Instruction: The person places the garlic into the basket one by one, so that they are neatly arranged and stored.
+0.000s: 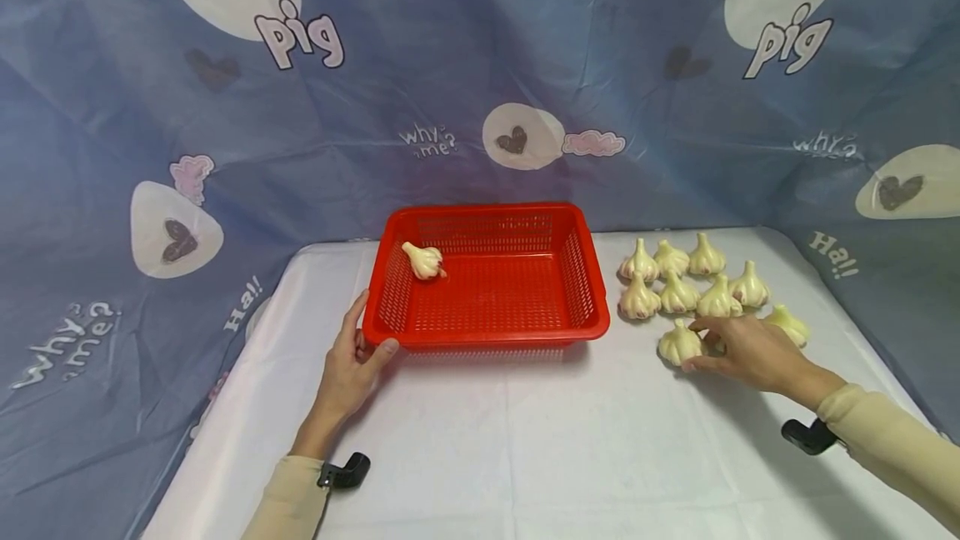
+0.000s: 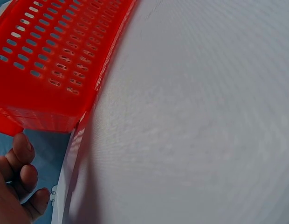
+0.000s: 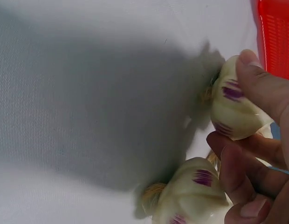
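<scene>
Right hand [image 1: 753,354] pinches garlic bulb [image 1: 678,343]; probably light, firm, slick; hold at belly; left hand [image 1: 351,372] grips near-left corner of basket [image 1: 487,345].

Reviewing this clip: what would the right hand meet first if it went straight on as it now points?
The right hand first meets the garlic bulb in its grip. Beyond that, probably the red basket, though it might brush another bulb; depth is unclear.

There are one red rectangular perforated plastic basket [image 1: 487,340], one cream bulbous garlic head [image 1: 426,263] inside it, at least nine more garlic heads [image 1: 640,300] outside, two bare hands [image 1: 348,373], two beige sleeves [image 1: 283,494] and two black wrist-worn devices [image 1: 348,471].
</scene>
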### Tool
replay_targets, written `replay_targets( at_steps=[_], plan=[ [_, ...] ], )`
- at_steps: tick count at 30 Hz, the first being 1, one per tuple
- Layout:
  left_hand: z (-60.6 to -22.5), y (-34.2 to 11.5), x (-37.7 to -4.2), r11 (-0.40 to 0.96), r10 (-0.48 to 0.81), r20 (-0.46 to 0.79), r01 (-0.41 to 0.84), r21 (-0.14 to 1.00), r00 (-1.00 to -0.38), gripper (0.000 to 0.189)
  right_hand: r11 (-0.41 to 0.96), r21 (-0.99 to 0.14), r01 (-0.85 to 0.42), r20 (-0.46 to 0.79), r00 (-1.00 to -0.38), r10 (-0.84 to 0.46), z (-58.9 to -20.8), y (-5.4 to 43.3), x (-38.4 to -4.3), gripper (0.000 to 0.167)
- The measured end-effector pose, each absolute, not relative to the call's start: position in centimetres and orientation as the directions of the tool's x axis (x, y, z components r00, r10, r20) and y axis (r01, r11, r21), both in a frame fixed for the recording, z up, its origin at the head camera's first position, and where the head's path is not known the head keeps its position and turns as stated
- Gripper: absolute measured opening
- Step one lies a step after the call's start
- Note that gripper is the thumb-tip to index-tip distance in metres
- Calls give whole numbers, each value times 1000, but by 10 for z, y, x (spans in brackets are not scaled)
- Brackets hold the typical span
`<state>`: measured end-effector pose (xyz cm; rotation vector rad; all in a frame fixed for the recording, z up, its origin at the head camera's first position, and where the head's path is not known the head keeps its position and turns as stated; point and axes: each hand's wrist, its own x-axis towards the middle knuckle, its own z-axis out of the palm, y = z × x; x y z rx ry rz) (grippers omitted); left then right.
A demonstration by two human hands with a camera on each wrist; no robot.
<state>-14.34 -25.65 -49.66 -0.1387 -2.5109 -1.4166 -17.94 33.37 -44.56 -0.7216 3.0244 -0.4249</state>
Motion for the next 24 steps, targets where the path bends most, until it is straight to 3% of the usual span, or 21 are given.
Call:
replay_targets(
  at_steps=[13,24],
  plan=[
    [-499,-257,-145,525,-43,275,212,825,-961,91,838,-278,-469,21,-875,-483,-427,330,-186,27],
    [-499,-257,-144,523,-46,271,208,826,-961,92,784,-392,-481,30,-859,-512,-419,325,-191,46]
  ],
)
